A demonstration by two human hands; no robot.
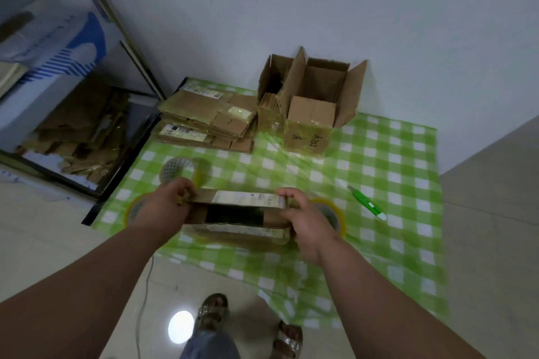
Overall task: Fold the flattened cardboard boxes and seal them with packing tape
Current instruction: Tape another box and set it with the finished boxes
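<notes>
Now both hands are on a small cardboard box (237, 213) held just above a green-and-white checked cloth (379, 160) spread over a pale tiled floor (490, 213). At the box's left end, the left hand (163, 207) has its fingers curled over the top edge, pinching the flap; the right hand (303, 218) grips the right end, fingers wrapped round the corner. The box's top shows a dark gap between two flaps with pale labels. Three tape rolls lie on the cloth: one (180, 170) beyond the left hand, one (132, 208) partly hidden under the left wrist, and one (332, 213) behind the right hand. A green cutter (369, 203) lies to the right, well apart from the box. Farther back, a stack of flattened boxes (204, 119) sits beside two open boxes (309, 105) against a white wall (291, 9). More cardboard scraps (81, 131) lie at left under a shelf frame. Sandalled feet (248, 326) stand on the tiles.
</notes>
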